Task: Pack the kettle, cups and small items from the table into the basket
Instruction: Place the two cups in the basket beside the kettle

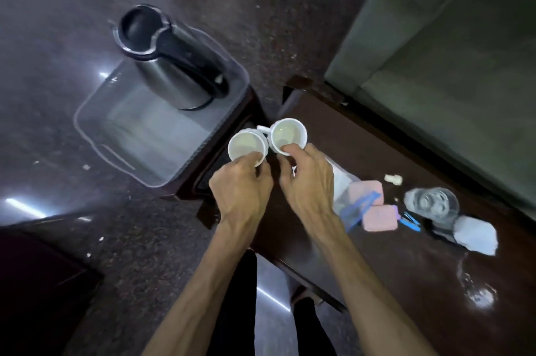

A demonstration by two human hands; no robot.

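A steel kettle (171, 65) with a black lid and handle stands in the far corner of the clear plastic basket (95, 135). My left hand (242, 190) grips one white cup (245, 146) by its near rim, just beside the basket's right edge. My right hand (309, 181) holds a second white cup (288, 134) the same way, and the two cups touch. Both cups hang above the gap between the basket's stand and the dark wooden table (391, 254). On the table lie pink sponges (374, 207), a clear bag with blue edging (352, 205) and upturned glasses (432, 203).
The basket rests on a small dark stand (232, 135) over a speckled stone floor. A white packet (475, 234), a blue item (409, 221) and a small white piece (393, 179) lie on the table's right side. A grey-green sofa (435, 51) runs behind the table.
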